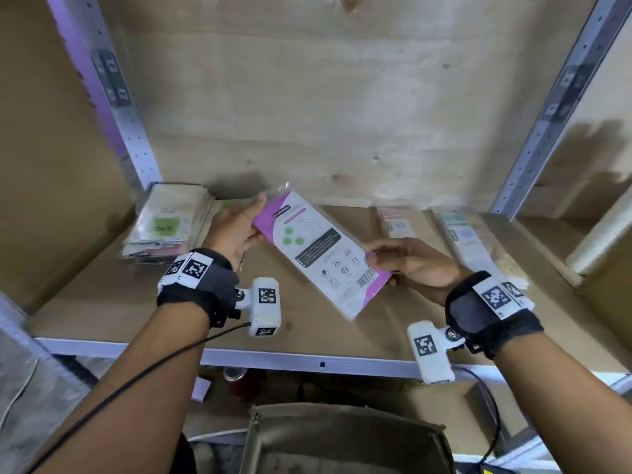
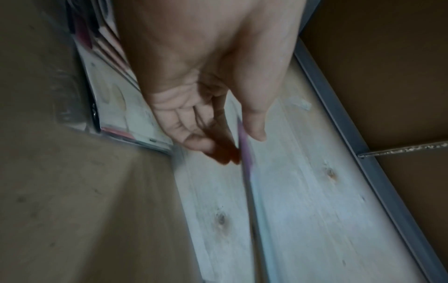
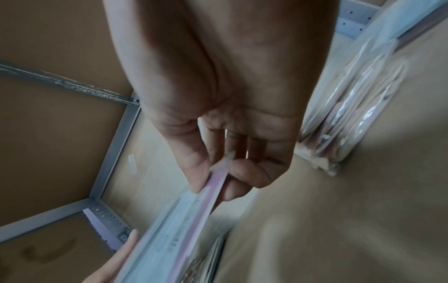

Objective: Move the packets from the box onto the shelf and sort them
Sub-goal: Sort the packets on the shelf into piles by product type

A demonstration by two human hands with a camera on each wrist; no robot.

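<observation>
A long purple-and-white packet (image 1: 318,248) in a clear sleeve hangs tilted above the shelf board (image 1: 102,302), printed back facing me. My left hand (image 1: 254,220) pinches its upper left end between thumb and fingers; the left wrist view shows the packet's purple edge (image 2: 244,162) between them. My right hand (image 1: 376,261) grips the lower right end by the barcode, thumb on top and fingers beneath, as the right wrist view shows at the packet (image 3: 194,210). A stack of packets (image 1: 164,224) lies at the shelf's left. An open cardboard box (image 1: 342,439) stands below me.
Two rows of pale packets (image 1: 396,222) (image 1: 468,241) lie at the shelf's right. A roll of clear film (image 1: 602,234) sits further right. Metal uprights (image 1: 136,138) frame the bay, with a plywood back (image 1: 325,114). The board between stack and rows is bare.
</observation>
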